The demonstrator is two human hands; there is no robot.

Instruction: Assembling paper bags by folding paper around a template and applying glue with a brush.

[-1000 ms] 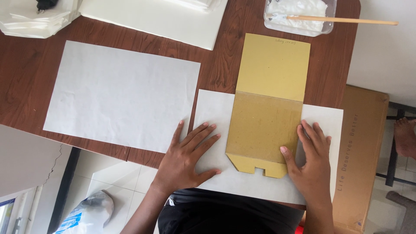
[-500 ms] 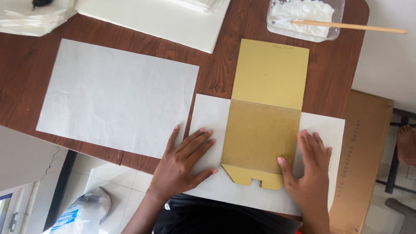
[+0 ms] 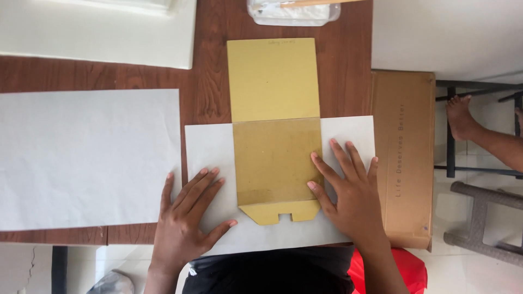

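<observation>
Both hands lie flat, gripping nothing: left hand [image 3: 185,220] and right hand [image 3: 348,188] flank the cardboard piece [image 3: 275,130].

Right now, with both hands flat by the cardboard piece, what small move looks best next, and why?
Probably slide the right hand inward to smooth the cardboard piece onto the white sheet; only its fingertips overlap the cardboard edge, while the left hand rests on the sheet beside it.

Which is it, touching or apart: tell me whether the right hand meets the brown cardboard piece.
Touching. The head view shows the right hand flat on the white sheet, its fingertips overlapping the brown cardboard piece's right edge.
</observation>
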